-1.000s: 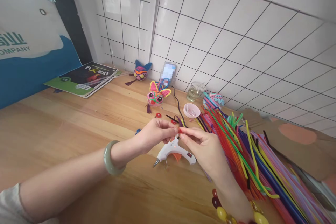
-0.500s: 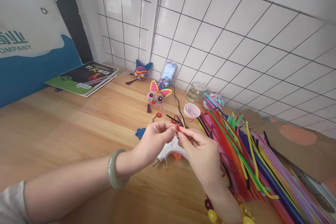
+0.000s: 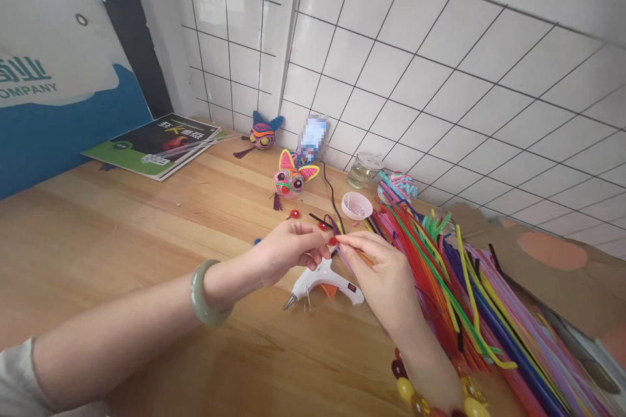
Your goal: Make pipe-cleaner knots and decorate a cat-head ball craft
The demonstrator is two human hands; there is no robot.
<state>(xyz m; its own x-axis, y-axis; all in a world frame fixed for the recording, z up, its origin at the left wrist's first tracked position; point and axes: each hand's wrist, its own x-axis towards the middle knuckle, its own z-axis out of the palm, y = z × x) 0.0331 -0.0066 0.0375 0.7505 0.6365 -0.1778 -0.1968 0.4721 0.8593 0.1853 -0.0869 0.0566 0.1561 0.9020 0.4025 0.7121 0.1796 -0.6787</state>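
Near the centre of the frame, the right hand pinches a small round red piece between thumb and forefinger, probably because a fingertip grip suits something so tiny. The left hand is just beside it, fingers curled together; whether it grips anything I cannot tell. Below them, a white plastic glue gun lies on the pale wooden worktop, nozzle toward the lower left; its thin wire stand presumably keeps the tip raised.

Counted: one piece pinched, plus two red discs lying on the worktop above the hands; one glue gun; two eared, colourfully striped cat-face balls at upper centre, near the tiled wall; one pale pink bowl and one clear glass jar right of them. The multicoloured fuzzy pipe cleaners, heaped at right, overlap too much to count.
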